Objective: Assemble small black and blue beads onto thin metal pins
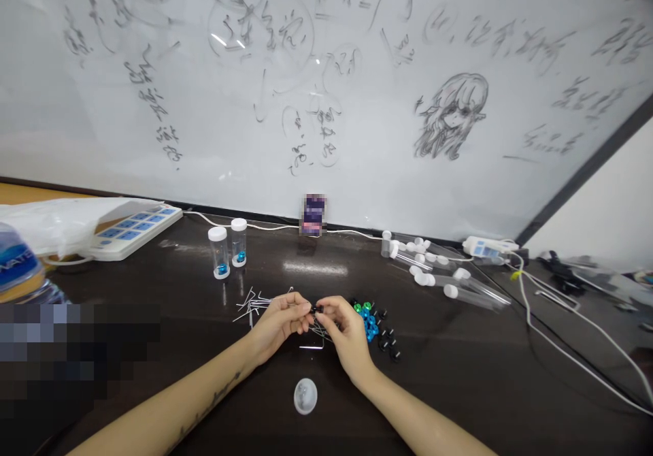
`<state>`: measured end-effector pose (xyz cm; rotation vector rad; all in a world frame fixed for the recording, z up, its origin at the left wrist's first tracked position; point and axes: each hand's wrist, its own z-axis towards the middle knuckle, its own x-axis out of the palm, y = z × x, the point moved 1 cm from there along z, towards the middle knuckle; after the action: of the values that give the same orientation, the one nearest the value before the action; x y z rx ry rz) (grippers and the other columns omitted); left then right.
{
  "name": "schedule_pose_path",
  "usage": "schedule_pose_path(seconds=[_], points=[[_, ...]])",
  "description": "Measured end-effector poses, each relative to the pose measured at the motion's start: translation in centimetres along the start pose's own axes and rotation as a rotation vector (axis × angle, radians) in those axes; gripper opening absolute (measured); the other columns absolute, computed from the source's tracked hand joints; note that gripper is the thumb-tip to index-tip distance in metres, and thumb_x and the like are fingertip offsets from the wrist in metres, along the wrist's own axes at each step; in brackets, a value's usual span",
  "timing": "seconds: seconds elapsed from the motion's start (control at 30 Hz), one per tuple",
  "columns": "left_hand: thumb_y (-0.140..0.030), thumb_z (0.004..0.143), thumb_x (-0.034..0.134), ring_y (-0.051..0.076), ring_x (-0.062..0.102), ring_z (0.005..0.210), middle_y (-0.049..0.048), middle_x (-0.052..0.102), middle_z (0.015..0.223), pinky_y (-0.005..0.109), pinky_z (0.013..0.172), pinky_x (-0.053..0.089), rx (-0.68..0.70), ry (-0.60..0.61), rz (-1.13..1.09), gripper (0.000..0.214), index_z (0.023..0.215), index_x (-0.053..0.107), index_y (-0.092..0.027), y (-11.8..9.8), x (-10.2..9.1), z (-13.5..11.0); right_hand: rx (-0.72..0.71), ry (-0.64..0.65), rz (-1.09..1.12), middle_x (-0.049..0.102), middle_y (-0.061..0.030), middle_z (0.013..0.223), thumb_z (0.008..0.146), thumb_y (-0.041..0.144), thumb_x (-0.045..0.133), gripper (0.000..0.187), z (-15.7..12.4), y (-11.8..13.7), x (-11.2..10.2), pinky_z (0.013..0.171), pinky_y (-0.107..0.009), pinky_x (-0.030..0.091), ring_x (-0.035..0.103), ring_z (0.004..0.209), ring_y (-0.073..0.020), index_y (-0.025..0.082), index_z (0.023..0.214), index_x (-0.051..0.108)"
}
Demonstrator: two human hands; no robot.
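Between the fingertips of both hands is a small black part (317, 309), mostly hidden by the fingers; it resembles the black screws on the table. My left hand (281, 320) pinches it from one side and my right hand (347, 333) from the other. Bent metal hex keys (249, 304) lie spread beside and under the hands. To the right of my right hand are blue round pieces (371, 327), green round pieces (366, 306) and several black screws (390, 340). A translucent round cup or lid (305, 396) sits on the table in front of me.
Two clear tubes, a nearer tube (219, 252) and a farther tube (239, 241), stand upright with blue pieces inside. Empty tubes and white caps (423, 255) lie at the right. A power strip (135, 231), plastic bag (56, 224), phone (313, 215) and white cable (551, 347) lie around.
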<state>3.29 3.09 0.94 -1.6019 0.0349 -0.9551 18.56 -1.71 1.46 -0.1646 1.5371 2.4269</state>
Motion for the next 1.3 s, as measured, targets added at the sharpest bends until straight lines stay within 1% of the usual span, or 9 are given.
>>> schedule_pose_path(seconds=[1.07,1.2,1.3], points=[[-0.024,0.075,0.070,0.008,0.056,0.053,0.0050,0.067,0.066,0.016,0.052,0.042,-0.010,-0.013,0.006,0.015,0.074,0.061,-0.012,0.00,0.03,0.02,-0.013,-0.011,-0.038,0.061,-0.0025,0.082,0.084,0.024,0.059,0.010,0.06,0.17,0.02,0.067,-0.027,0.048,0.059,0.075,-0.0170,0.020,0.093,0.062],[-0.024,0.076,0.069,0.008,0.056,0.053,0.0050,0.067,0.066,0.016,0.051,0.042,-0.005,-0.013,0.002,0.014,0.075,0.062,-0.012,0.03,0.07,0.01,0.024,0.004,-0.012,0.062,-0.0033,0.083,0.085,0.028,0.058,0.014,-0.02,0.39,0.06,0.067,-0.028,0.048,0.060,0.076,-0.0180,0.020,0.096,0.060],[-0.024,0.076,0.069,0.008,0.056,0.053,0.0050,0.067,0.066,0.016,0.051,0.041,-0.004,-0.018,0.005,0.014,0.074,0.061,-0.012,-0.01,0.11,0.01,0.061,0.018,0.052,0.064,-0.0039,0.085,0.087,0.031,0.055,0.018,-0.03,0.57,0.09,0.070,-0.029,0.049,0.062,0.078,-0.0191,0.021,0.101,0.057]])
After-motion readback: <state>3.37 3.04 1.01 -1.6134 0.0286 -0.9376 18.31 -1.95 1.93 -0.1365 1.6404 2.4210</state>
